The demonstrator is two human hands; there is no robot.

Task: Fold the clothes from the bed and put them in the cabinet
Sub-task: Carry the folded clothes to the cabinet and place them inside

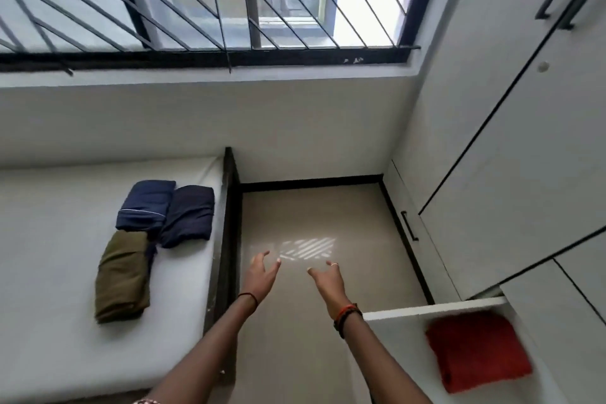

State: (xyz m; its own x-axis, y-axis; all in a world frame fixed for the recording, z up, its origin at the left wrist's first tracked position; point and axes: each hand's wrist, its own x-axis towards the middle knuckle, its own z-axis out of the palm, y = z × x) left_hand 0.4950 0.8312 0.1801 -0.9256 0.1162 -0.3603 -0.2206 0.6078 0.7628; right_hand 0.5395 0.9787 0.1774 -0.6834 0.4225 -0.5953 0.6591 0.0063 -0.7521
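Three folded garments lie on the white bed at the left: a blue one with a thin white stripe, a dark navy one beside it, and an olive one nearer me. A folded red garment lies inside the open cabinet compartment at the lower right. My left hand and my right hand are stretched out over the floor between bed and cabinet, fingers spread and holding nothing.
The bed's dark wooden frame borders the beige floor. White cabinet doors with black handles fill the right side. A barred window runs along the far wall.
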